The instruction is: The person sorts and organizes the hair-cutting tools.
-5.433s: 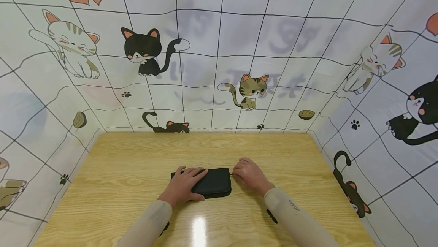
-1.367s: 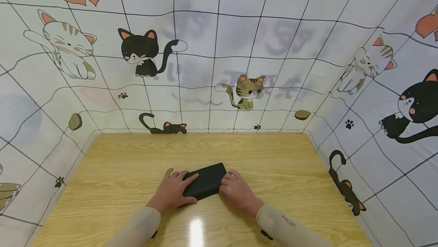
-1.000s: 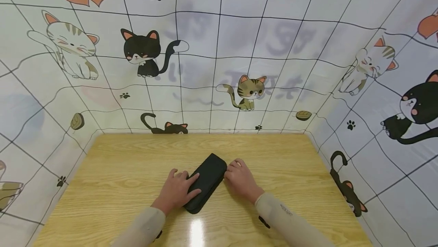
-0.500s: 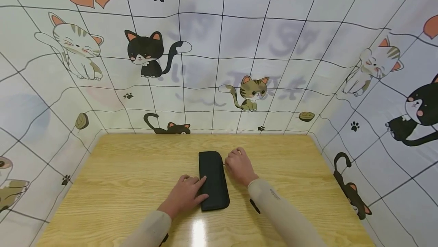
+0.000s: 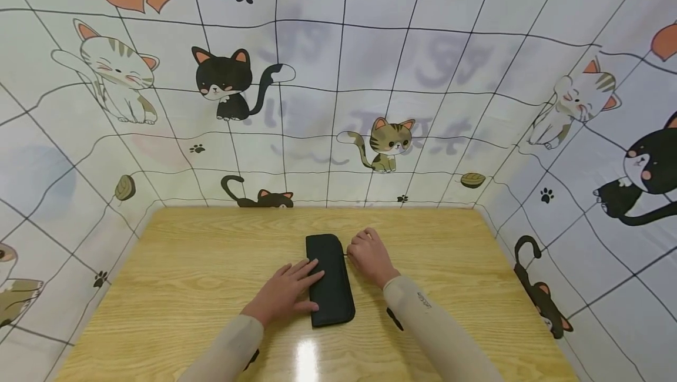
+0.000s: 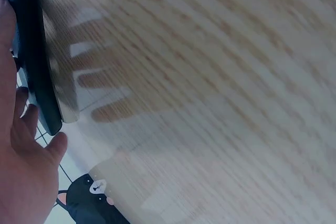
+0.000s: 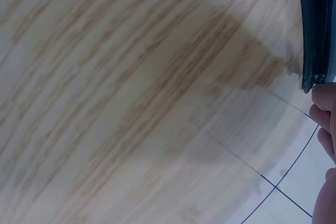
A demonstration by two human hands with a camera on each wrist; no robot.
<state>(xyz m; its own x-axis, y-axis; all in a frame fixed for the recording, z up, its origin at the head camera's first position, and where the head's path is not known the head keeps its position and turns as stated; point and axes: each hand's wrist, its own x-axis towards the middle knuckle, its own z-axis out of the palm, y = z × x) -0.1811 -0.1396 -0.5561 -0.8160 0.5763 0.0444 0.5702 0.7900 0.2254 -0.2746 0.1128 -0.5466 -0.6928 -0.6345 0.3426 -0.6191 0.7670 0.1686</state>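
A black zip-up case (image 5: pixel 330 288) lies flat on the wooden table, its long side pointing away from me. My left hand (image 5: pixel 288 291) rests on its left edge, fingers spread and nearly straight over the cover. In the left wrist view the fingertips (image 6: pixel 59 145) show beside the end of the case (image 6: pixel 32 51). At the upper right side my right hand (image 5: pixel 370 255) pinches the zipper pull (image 5: pixel 345 254), with its fingers curled. The right wrist view has those fingers (image 7: pixel 324 98) right at the zipper slider (image 7: pixel 318 78).
The wooden table (image 5: pixel 211 241) runs back to a cloth backdrop (image 5: pixel 307 153) printed with cats and grid lines, which also stands at both sides. Light-coloured sleeves (image 5: pixel 441 329) cover both forearms. A bright reflection (image 5: pixel 307 358) lies near the front.
The case has turned from lying crosswise to pointing away from me. The right hand has moved with its zipper side. Lately the left hand has shifted forward and spread its fingers over the cover.
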